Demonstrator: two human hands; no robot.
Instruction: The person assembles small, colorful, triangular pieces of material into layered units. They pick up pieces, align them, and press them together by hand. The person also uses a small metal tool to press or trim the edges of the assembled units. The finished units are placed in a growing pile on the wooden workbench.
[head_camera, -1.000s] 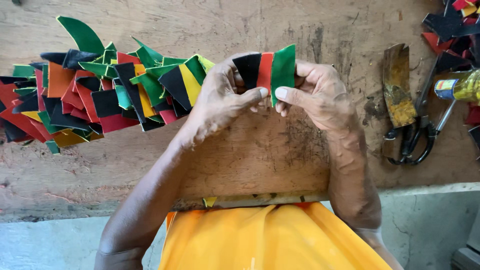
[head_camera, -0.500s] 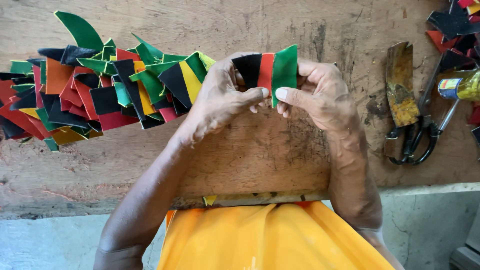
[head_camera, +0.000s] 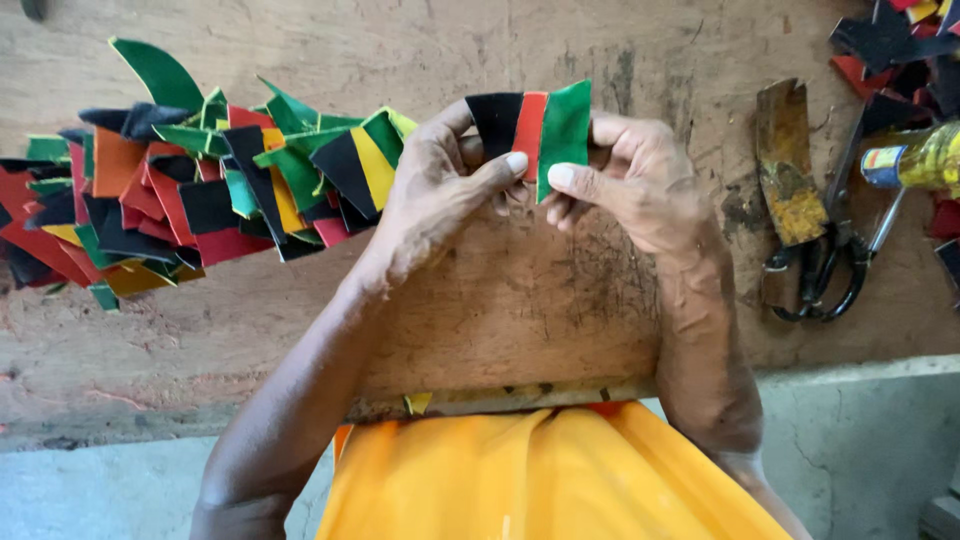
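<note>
Both my hands hold up one small striped piece (head_camera: 532, 130) made of a black, a red and a green strip side by side. My left hand (head_camera: 440, 190) pinches its black and red side with the thumb on the front. My right hand (head_camera: 630, 180) grips the green side between thumb and fingers. The piece is held above a worn wooden board (head_camera: 520, 310) that rests against my lap.
A heap of cut black, red, green and yellow pieces (head_camera: 190, 190) lies on the wooden bench at the left. Black-handled scissors (head_camera: 830, 260), a glue-stained metal scraper (head_camera: 790, 170) and a yellow bottle (head_camera: 920, 160) lie at the right, with more scraps (head_camera: 890, 40) behind.
</note>
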